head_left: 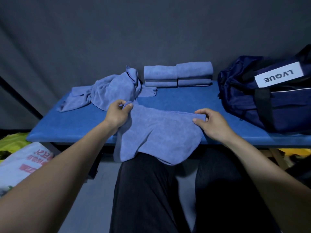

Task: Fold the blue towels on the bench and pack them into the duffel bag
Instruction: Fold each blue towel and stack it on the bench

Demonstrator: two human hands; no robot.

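Observation:
A blue towel [156, 135] lies across the front edge of the blue bench [70, 125] and hangs down over my lap. My left hand [117, 113] pinches its far left corner. My right hand [212, 123] pinches its far right corner. A heap of unfolded blue towels [107, 91] sits at the back left of the bench. Two stacks of folded blue towels [177, 74] stand side by side at the back middle. The navy duffel bag [269, 98], with a white label, stands open at the right end of the bench.
A dark curtain [151, 31] hangs close behind the bench. On the floor at the left lie a white printed bag [21, 163] and some yellow-green material [11, 143]. My legs in dark trousers [168, 199] are in front of the bench.

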